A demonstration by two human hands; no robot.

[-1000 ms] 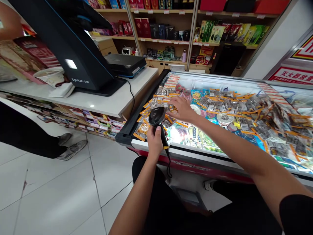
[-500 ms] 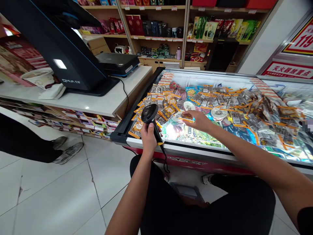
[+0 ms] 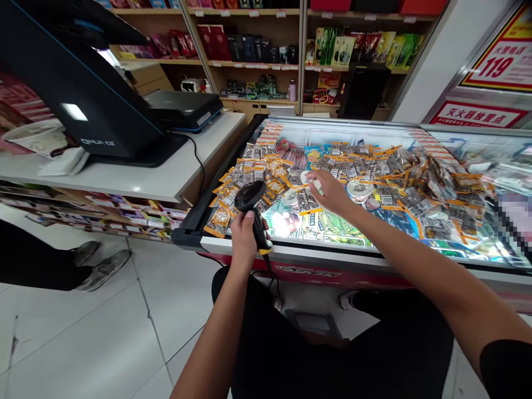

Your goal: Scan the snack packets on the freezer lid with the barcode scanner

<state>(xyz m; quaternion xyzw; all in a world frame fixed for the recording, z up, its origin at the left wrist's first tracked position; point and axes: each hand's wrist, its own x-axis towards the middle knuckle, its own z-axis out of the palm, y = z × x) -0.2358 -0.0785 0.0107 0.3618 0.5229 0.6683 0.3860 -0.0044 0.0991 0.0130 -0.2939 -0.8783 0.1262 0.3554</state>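
Observation:
My left hand (image 3: 244,234) is wrapped round the handle of a black barcode scanner (image 3: 250,195), held upright over the near edge of the chest freezer (image 3: 344,254). Its head sits above the handle, and a cord hangs below. My right hand (image 3: 330,191) reaches over the freezer, thumb and fingers apart, fingertips at a round white item (image 3: 310,178); whether they touch it I cannot tell. Just below those fingers lies a small clear packet (image 3: 306,200) with orange edges. Many similar packets (image 3: 419,202) are spread over the freezer top. Another round white item (image 3: 359,189) is right of the hand.
A white counter (image 3: 137,185) on the left carries a black weighing machine (image 3: 120,122) and a paper bowl (image 3: 35,137). Stocked shelves (image 3: 257,66) stand behind the freezer. Another person's shoes (image 3: 106,269) are on the tiled floor at left.
My right hand has let go of an orange-edged packet, which now lies below it, and has moved up to the round white item. My left hand still holds the scanner. The view has shifted right.

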